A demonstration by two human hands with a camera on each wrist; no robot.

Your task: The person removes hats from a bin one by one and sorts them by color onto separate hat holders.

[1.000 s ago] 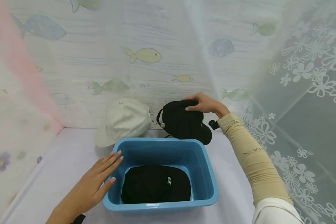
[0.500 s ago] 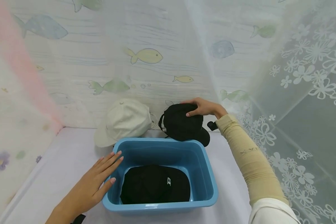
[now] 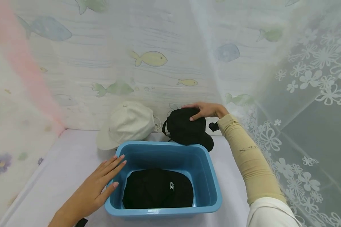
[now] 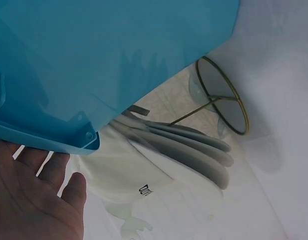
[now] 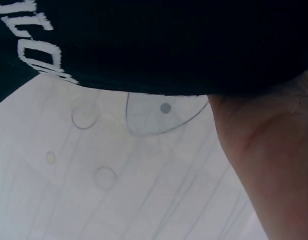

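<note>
My right hand grips the crown of a black cap, thumb on the near side and fingers over the far side. The cap stands behind the back rim of a blue plastic tub, its brim to the right. White raised lettering crosses its dark fabric in the right wrist view. My left hand rests with straight fingers on the tub's left rim; the left wrist view has its fingers under the rim's outer edge. Inside the tub lies another black cap with a small white emblem.
A cream cap sits behind the tub at left. The left wrist view shows several stacked brims there, and a gold-rimmed round base with a thin rod. Fish-printed curtain hangs close behind.
My right hand and the black cap have come down slightly toward the tub's back rim. The left hand has stayed on the tub, and the view has shifted a little.
</note>
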